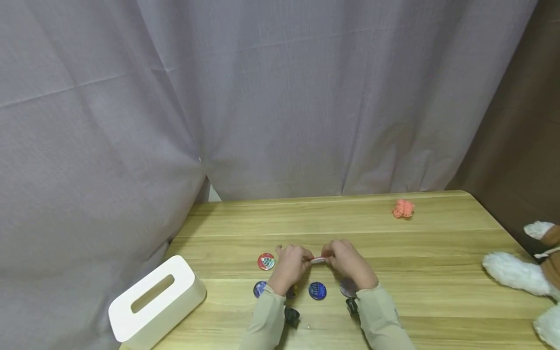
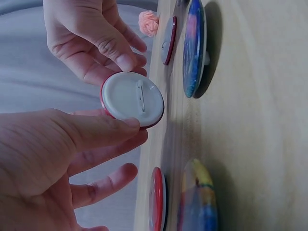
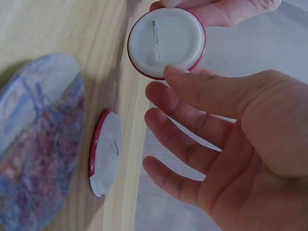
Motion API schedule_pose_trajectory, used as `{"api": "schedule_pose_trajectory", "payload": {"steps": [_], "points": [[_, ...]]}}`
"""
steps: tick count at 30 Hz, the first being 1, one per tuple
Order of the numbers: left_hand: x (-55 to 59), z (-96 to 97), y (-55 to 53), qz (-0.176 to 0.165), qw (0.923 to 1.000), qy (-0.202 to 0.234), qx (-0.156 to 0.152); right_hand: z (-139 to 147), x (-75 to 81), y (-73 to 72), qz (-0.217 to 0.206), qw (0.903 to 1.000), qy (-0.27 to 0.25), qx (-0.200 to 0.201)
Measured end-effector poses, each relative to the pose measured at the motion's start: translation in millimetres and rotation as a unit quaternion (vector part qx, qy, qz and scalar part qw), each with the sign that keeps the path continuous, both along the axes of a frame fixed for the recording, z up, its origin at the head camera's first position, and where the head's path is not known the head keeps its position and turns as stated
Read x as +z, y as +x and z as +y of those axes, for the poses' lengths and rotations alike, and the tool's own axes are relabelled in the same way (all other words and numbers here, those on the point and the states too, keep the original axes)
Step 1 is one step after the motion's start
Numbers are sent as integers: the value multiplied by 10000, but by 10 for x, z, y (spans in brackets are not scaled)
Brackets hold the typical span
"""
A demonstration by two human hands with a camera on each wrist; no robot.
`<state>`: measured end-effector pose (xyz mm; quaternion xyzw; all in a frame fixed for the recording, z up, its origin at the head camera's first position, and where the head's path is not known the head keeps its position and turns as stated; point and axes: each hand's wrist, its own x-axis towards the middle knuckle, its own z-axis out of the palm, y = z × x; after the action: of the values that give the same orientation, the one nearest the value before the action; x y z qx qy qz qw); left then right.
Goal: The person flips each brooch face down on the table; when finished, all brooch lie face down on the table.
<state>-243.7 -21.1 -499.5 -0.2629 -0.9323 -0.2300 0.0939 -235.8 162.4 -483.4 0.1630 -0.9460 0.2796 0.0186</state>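
Note:
A round pin-back button badge (image 1: 318, 260) is held just above the table between both hands. Its white back with the safety pin (image 2: 140, 96) shows in both wrist views, and a red rim edges it. My left hand (image 1: 288, 266) pinches one edge between thumb and forefinger, the other fingers spread. On the opposite edge my right hand (image 1: 348, 265) pinches with thumb and forefinger, its remaining fingers loosely bent. Nearby lie a red tree-pattern badge (image 1: 266, 261), a blue badge (image 1: 259, 289), a dark blue badge (image 1: 317, 290) and a greyish badge (image 1: 348, 288) partly under the right forearm.
Another red-rimmed badge (image 3: 106, 153) lies back-up by the right hand. A yellow-and-blue badge (image 2: 198, 197) is partly hidden by the left arm. A white tissue box (image 1: 157, 301) stands left, coral yarn (image 1: 403, 208) lies far right, and a plush toy (image 1: 516, 274) sits at the right edge.

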Motion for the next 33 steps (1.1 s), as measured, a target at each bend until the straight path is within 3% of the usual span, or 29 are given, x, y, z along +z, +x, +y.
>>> {"api": "schedule_pose_trajectory", "payload": {"steps": [12,20,28,33], "points": [[2,-26,-14,89,9999,47,57,-13,25,6,-12,9997,-204,136],[-11,-9,-37,50,10000,36,0,-41,25,-13,-179,9998,-129,9],[-18,13,-14,-169,9997,71,142,-78,-7,0,-4,9995,-305,70],[-34,26,-5,-101,9997,20,203,-92,-30,13,125,9997,-227,16]]}}
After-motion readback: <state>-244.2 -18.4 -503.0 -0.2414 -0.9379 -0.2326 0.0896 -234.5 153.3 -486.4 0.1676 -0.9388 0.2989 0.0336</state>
